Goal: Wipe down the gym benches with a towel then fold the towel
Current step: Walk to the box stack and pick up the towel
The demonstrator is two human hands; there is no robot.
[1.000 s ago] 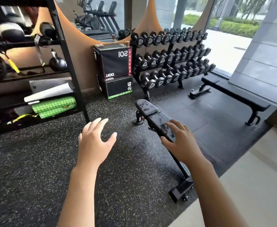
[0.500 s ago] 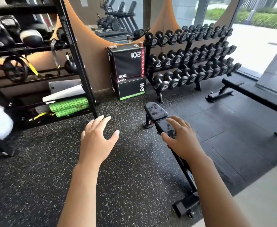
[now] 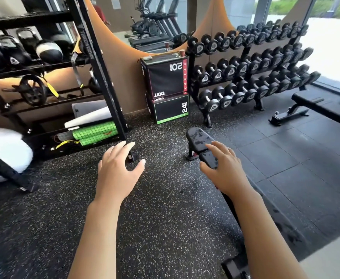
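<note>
Both hands are out in front of the person and neither carries a towel. The left hand (image 3: 117, 172) hovers over the speckled black rubber floor (image 3: 165, 218) to the left of the narrow black padded bench (image 3: 200, 138), fingers spread and relaxed, holding nothing. The right hand (image 3: 224, 170) hangs over the middle of that bench, fingers loosely splayed; I cannot tell whether it touches the pad.

No towel shows anywhere I can make out, so the wipe seems not yet begun. The bench's pads carry dull blotches that look like damp or sweat. If the person leans on that surface bare-handed, I would expect the palm to slip or smear the marks further along the pad.

Past the far end of the bench stand the black stacked jump boxes (image 3: 168, 87) and, to their right, the black three-tier dumbbell rack (image 3: 251, 67). A second long black flat bench (image 3: 313, 105) lies well to the right, easy to forget. To the left of the narrow bench, the black steel storage rack (image 3: 96, 67) plants a foot near the left hand, a likely thing to knock or trip on while hunting for a towel.
</note>
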